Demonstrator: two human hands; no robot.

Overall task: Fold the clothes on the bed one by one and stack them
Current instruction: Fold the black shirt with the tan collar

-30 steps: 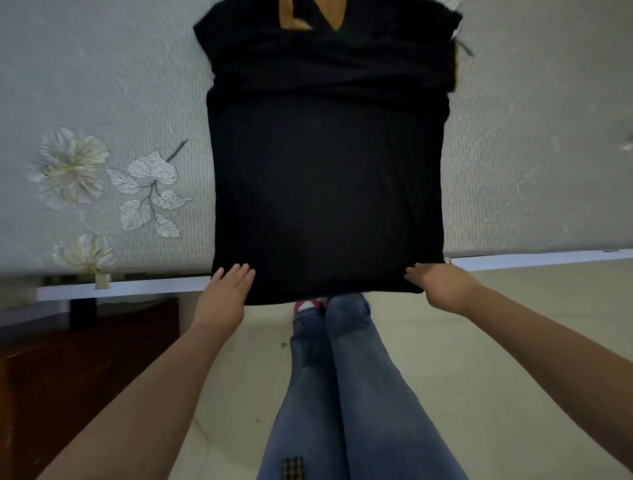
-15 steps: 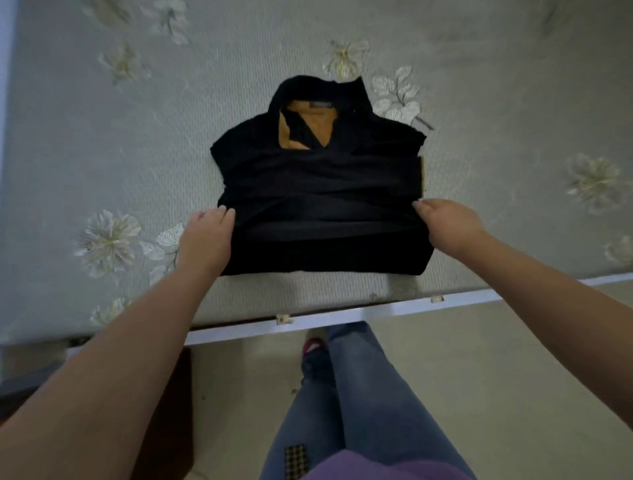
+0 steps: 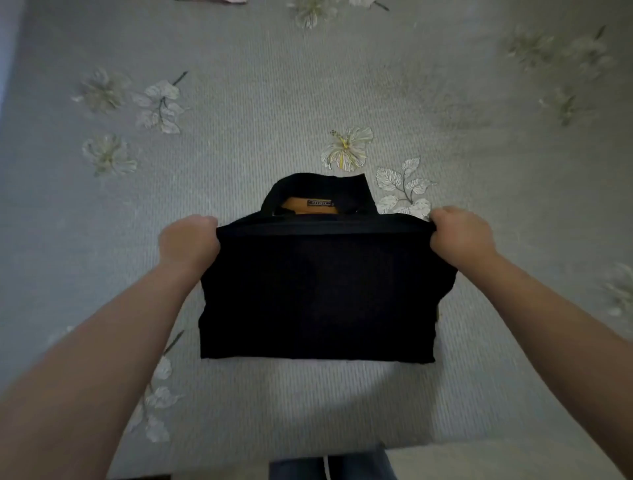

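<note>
A black shirt [image 3: 318,294] with an orange inner collar and a small label lies folded in half on the bed, its collar pointing away from me. My left hand [image 3: 188,240] grips the left end of the folded-over hem, just below the collar. At the right end of that same edge, my right hand [image 3: 459,236] grips the cloth. Both hands have their fingers curled round the fabric.
The bed [image 3: 308,85] is covered with a pale grey sheet printed with white flowers. Its near edge runs along the bottom of the view, with my jeans [image 3: 329,466] just below it. A sliver of pink cloth [image 3: 229,1] shows at the top edge.
Both hands have carried the shirt's lower hem from the bed's edge up and over to the collar, folding the shirt in half. The view has moved forward over the bed.
</note>
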